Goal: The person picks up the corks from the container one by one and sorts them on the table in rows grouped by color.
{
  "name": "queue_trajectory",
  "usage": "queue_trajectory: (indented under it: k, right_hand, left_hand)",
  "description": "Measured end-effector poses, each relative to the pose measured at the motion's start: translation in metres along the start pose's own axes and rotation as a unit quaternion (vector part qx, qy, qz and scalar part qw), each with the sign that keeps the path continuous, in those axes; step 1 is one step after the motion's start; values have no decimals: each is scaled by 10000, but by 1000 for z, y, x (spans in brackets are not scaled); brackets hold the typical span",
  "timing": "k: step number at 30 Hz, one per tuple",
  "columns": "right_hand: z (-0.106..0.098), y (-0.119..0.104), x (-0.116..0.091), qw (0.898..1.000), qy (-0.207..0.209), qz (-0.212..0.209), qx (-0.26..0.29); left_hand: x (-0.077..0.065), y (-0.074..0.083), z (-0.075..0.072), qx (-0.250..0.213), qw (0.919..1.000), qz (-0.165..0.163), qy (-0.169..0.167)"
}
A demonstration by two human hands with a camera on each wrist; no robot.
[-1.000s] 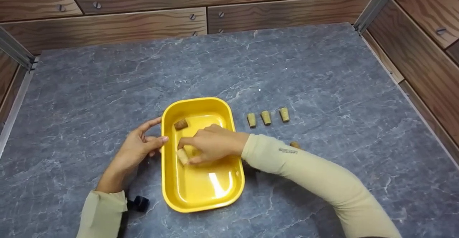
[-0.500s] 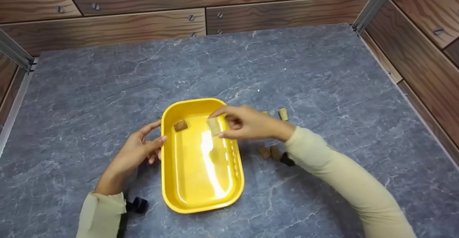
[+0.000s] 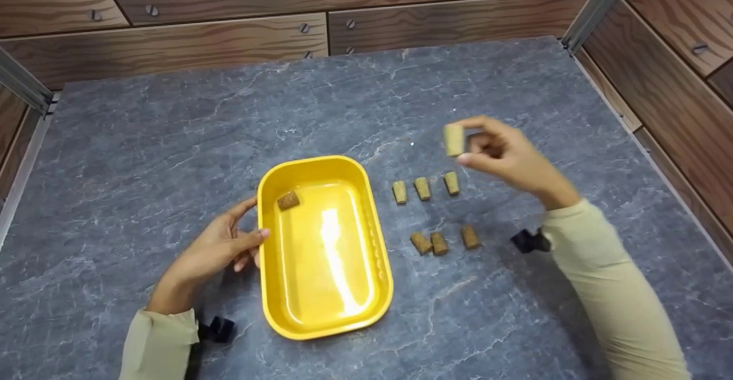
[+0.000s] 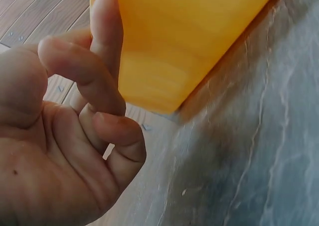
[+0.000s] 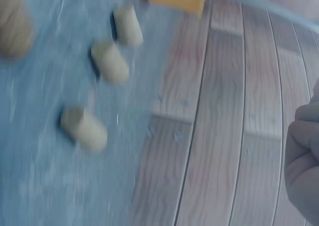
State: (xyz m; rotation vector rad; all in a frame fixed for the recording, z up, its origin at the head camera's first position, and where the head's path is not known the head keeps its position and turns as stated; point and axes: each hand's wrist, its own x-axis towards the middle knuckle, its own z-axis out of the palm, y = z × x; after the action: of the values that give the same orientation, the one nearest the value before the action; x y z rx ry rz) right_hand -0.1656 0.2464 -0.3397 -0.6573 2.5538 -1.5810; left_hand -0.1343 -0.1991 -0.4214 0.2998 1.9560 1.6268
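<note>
My right hand pinches a pale tapered cork between thumb and forefinger, raised over the table right of the yellow tray. In the right wrist view only curled fingers show at the edge; the held cork is out of sight there. On the tray's left rim my left hand grips with the thumb over the edge and the other fingers outside. One brown cork lies in the tray's far left corner. Three pale corks form a row below the held one.
Nearer than the pale row lie three brown corks, two of them close together. Wood-patterned panels bound the grey marbled table at the back and sides. Each wrist carries a small black device.
The right hand has lifted the pale cork out of the tray and carried it right, beyond the row of pale corks. The left hand stays at the tray's rim.
</note>
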Motion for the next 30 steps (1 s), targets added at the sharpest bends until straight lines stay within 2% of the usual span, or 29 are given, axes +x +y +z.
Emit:
queue_trajectory:
  k: [4,9,15,20,23,30]
  right_hand:
    - [-19,13,-11,9995,115,250,-153]
    - [-34,41,-21,9946,-173,729,-713]
    - [-41,65,-27,9855,-388,1201,-1137]
    - [-38,76,-27,9775,-686,1481,-1334]
    - [-35,80,-25,9698,-909,1602,-1599]
    - [-32,85,-17,9420,-1452,1917,-2341]
  left_hand:
    - [2,1,6,-3,9999,38,108]
    - [5,0,9,78,9997,147,183]
    - [6,0,10,103,9994,235,239]
    - [6,1,11,195,9989,265,324]
    - [6,2,12,224,9988,243,372]
    - [7,0,12,183,9986,256,429]
